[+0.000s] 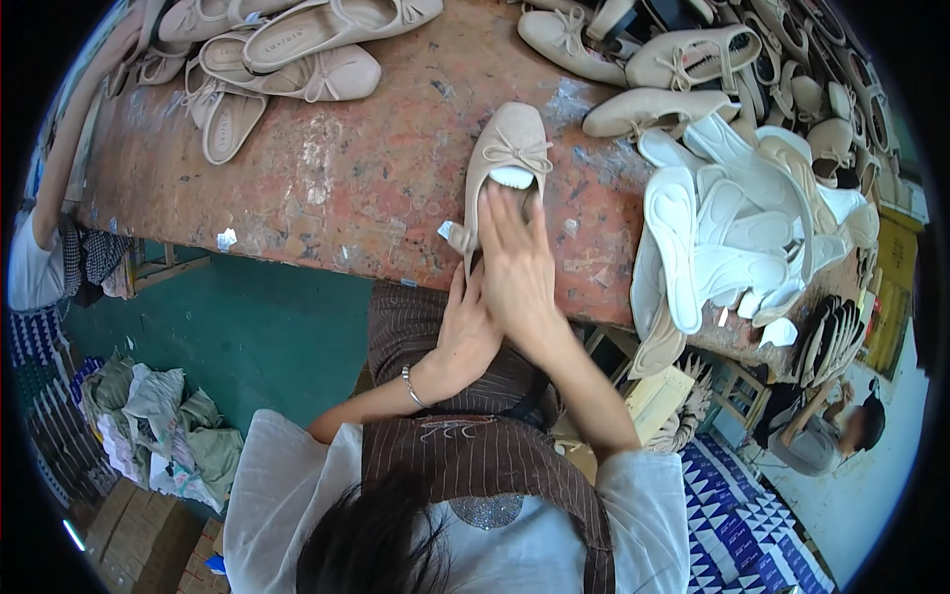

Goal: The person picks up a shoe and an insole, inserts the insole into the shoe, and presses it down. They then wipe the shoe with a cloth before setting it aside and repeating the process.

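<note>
A beige flat shoe (509, 134) with a small bow lies on the worn reddish table (396, 148), its toe pointing away from me. My right hand (522, 277) reaches into its opening, fingers stretched out and pressed down inside. Just ahead of those fingertips a white piece (512, 177) shows inside the shoe; it looks like part of an insole. My left hand (465, 335) grips the shoe's heel end at the table's near edge, partly under my right hand. A slim strap stands out at the shoe's left side.
White insoles (674, 238) are heaped on the right of the table. Beyond them lie many beige shoes (693, 54). More shoes (336, 74) rest at the far left. One person's arm (89, 109) shows at left; another person (826, 431) is at far right.
</note>
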The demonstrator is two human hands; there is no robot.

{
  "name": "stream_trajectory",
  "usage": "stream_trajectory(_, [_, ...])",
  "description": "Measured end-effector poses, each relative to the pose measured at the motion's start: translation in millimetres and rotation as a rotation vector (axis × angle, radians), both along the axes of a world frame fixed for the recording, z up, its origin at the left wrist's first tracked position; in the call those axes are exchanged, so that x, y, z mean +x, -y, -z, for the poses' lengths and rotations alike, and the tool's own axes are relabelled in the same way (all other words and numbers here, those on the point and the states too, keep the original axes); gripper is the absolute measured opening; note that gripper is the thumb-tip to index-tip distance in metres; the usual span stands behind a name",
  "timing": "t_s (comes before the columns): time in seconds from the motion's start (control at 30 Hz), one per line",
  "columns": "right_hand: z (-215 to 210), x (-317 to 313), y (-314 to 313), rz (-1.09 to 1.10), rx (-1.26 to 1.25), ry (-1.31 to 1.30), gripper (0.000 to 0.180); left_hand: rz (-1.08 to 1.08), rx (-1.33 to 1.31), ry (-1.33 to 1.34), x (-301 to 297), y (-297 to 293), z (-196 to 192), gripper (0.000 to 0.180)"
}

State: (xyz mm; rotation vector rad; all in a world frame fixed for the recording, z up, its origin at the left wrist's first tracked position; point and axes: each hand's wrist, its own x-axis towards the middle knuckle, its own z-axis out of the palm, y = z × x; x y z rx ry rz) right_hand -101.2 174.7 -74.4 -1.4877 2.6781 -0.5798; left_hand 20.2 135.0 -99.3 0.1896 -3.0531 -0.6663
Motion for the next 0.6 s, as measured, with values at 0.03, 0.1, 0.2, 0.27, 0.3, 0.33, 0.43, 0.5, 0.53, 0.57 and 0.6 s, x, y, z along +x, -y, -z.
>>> stream_trajectory(0.03, [-1,-20,15,0.035,-0.002,0.003,0.043,-0.005,-0.047,0.026,-1,-1,1,0.049])
stream_trajectory(0.1, [-10,-48,37,0.051,0.302,0.150,0.040,-0.002,-0.130,-0.015,-8,5,-7,0.044])
stream_trajectory(0.2, [14,-15,32,0.177,0.022,-0.342,0.034,0.044,-0.013,-0.021,1,6,2,0.045])
stream_trajectory(0.27, [21,-33,36,0.136,0.136,-0.272,0.022,0.014,-0.048,-0.048,-3,3,6,0.043])
stream_trajectory(0.3, [11,-49,39,0.097,0.311,-0.121,0.021,-0.014,-0.109,-0.010,-9,2,0,0.048])
stream_trajectory(0.33, [-1,-60,51,0.027,0.535,0.053,0.020,-0.019,-0.114,0.005,-13,4,-11,0.050])
stream_trajectory(0.43, [12,-53,44,0.067,0.245,-0.082,0.018,-0.065,0.060,-0.137,-13,9,-6,0.058])
stream_trajectory(0.5, [2,-50,16,-0.017,-0.096,-0.018,0.020,-0.179,0.225,-0.122,-31,16,-17,0.062])
stream_trajectory(0.53, [-19,-42,-2,-0.078,-0.265,0.298,0.027,-0.176,0.205,-0.174,-34,22,-17,0.047])
stream_trajectory(0.57, [-43,-41,-22,-0.002,-0.250,0.284,0.030,-0.085,0.232,-0.172,-36,33,-19,0.038])
stream_trajectory(0.6, [-62,-44,-42,0.072,-0.236,0.265,0.032,0.005,0.256,-0.176,-38,47,-18,0.029])
